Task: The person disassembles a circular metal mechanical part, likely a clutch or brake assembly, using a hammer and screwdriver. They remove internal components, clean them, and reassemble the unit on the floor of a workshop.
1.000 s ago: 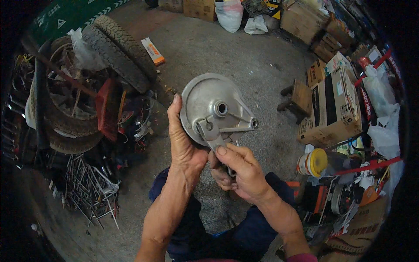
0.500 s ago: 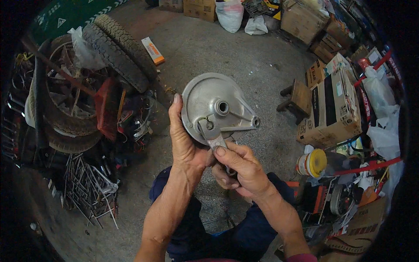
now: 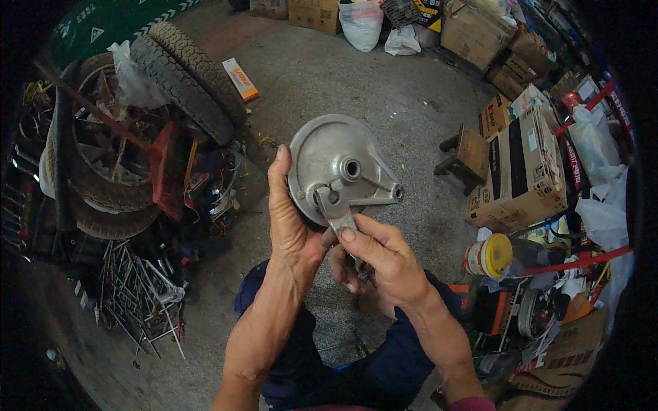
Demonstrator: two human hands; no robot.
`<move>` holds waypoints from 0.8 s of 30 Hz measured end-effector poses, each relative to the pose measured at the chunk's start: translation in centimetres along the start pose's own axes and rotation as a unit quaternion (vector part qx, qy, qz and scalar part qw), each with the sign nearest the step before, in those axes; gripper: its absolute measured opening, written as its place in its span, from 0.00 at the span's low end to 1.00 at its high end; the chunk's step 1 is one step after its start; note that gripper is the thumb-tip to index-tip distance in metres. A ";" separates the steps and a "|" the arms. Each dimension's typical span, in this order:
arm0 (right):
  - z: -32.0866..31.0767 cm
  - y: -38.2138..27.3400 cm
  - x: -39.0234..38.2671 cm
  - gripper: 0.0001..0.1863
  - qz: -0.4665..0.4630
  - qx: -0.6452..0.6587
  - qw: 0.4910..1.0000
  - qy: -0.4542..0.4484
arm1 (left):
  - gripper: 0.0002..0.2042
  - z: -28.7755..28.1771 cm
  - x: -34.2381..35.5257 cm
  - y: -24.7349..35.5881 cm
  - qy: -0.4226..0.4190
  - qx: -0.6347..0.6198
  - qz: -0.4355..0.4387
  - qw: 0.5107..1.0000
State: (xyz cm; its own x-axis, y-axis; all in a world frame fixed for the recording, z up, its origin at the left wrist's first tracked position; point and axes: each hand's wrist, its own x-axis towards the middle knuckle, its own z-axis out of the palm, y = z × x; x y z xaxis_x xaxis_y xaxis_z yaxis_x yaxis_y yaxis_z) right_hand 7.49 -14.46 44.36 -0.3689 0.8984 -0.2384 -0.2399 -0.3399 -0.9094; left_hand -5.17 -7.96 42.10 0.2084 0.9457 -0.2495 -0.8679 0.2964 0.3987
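Observation:
A round silver-grey motorcycle drum brake plate (image 3: 319, 147) is held up in front of me, over my knees. It has a raised centre hole and a pointed lug at the right. My left hand (image 3: 291, 222) grips the plate's left and lower edge, thumb up along the rim and its other fingers hidden behind. My right hand (image 3: 385, 257) pinches a flat metal brake arm (image 3: 338, 218) between thumb and fingers. The arm's forked upper end lies over the small shaft hole low on the plate. Its lower end is partly hidden by my right fingers.
Two tyres (image 3: 181, 85) lean at the left near wheels and a red dustpan-like piece (image 3: 168, 171). Thin metal rods (image 3: 140, 294) lie piled on the floor. On the right are a wooden stool (image 3: 466, 161), a large carton (image 3: 524, 171) and a yellow-lidded tub (image 3: 495, 255).
The plate has tilted slightly and shifted a little right, with the brake arm still over its shaft hole. My right fingers below the arm have shifted slightly. Both hands keep their holds.

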 end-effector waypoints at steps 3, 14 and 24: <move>-0.2 0.9 0.2 0.16 0.030 0.157 0.987 -0.031 | 0.33 0.2 -0.2 0.0 -0.003 0.000 0.004 1.000; -0.1 0.4 0.2 0.16 -0.022 0.009 1.000 -0.003 | 0.32 0.0 0.2 -0.7 -0.001 -0.042 -0.022 0.999; 1.1 0.4 -0.4 0.18 -0.020 -0.005 1.000 -0.007 | 0.30 0.6 -0.3 -0.5 0.010 -0.017 0.011 1.000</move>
State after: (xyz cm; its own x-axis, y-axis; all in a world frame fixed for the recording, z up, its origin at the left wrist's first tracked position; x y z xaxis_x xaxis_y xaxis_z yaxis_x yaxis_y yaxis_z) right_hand 6.54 -15.30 44.45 -0.3725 0.9070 -0.1963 -0.2456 -0.3003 -0.9217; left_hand -4.53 -8.28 42.50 0.1807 0.9486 -0.2597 -0.8870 0.2713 0.3738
